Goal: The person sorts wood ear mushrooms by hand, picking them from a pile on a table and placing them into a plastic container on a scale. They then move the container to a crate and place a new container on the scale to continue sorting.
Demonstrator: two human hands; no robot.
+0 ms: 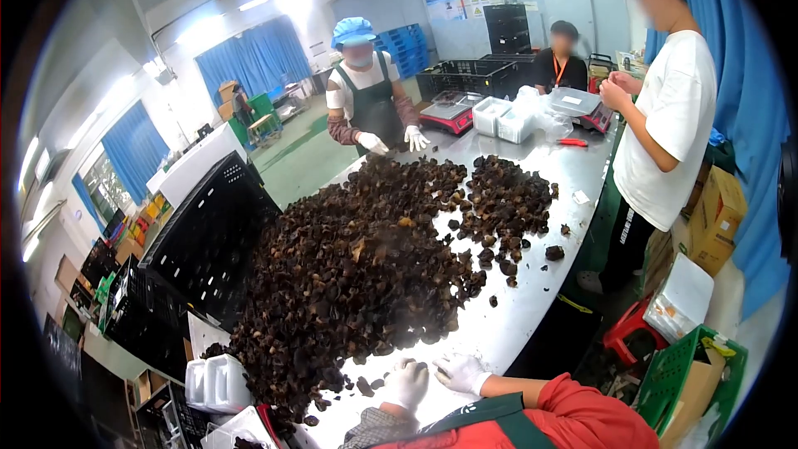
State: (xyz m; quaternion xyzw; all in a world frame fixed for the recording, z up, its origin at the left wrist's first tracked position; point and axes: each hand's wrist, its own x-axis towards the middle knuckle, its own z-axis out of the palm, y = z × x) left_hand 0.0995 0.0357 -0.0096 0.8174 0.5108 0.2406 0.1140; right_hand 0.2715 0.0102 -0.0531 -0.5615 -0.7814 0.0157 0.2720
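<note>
A wide heap of dark brown, crinkled pieces that look like wood ear mushrooms (357, 258) covers much of the metal table (507, 316). My left hand (406, 384), in a white glove, rests at the heap's near edge with its fingers curled in; whatever they hold, if anything, is too small to name. Just right of it lies my right hand (462, 373), also gloved, its fingers pointing left and slightly apart over the bare metal. Nothing shows in that hand. A few loose dark pieces (366, 386) lie left of my left hand.
Across the table a co-worker's gloved hands (394, 141) touch the heap's far edge. Another person (669, 108) stands at right; a third sits behind. Red scales (449, 112), white plastic tubs (492, 116) and a red-handled tool (572, 142) are at the far end. Black crates (212, 241) border the left.
</note>
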